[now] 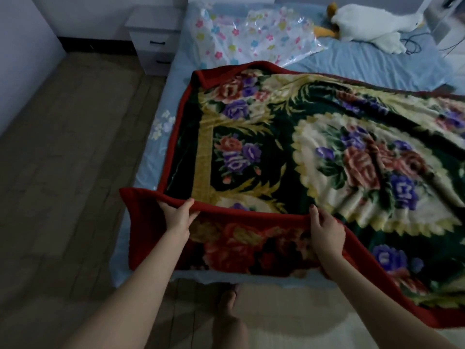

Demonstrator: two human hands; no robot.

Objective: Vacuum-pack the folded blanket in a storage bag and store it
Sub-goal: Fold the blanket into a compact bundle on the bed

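Note:
A thick blanket [302, 152] with red border, dark green ground and purple and red flowers lies spread over the bed. Its near red edge is lifted off the mattress. My left hand [177, 217] grips that edge near the left corner, thumb on top. My right hand [325, 231] grips the same edge further right. A clear storage bag [254, 39] printed with small coloured flowers lies flat at the head of the bed, beyond the blanket.
The bed has a light blue sheet [377, 64]. A white plush goose [372, 23] and a dark cable [412, 42] lie at the far right. A grey nightstand [154, 39] stands left of the bed. Wooden floor [65, 172] runs along the left; my foot [227, 306] is below.

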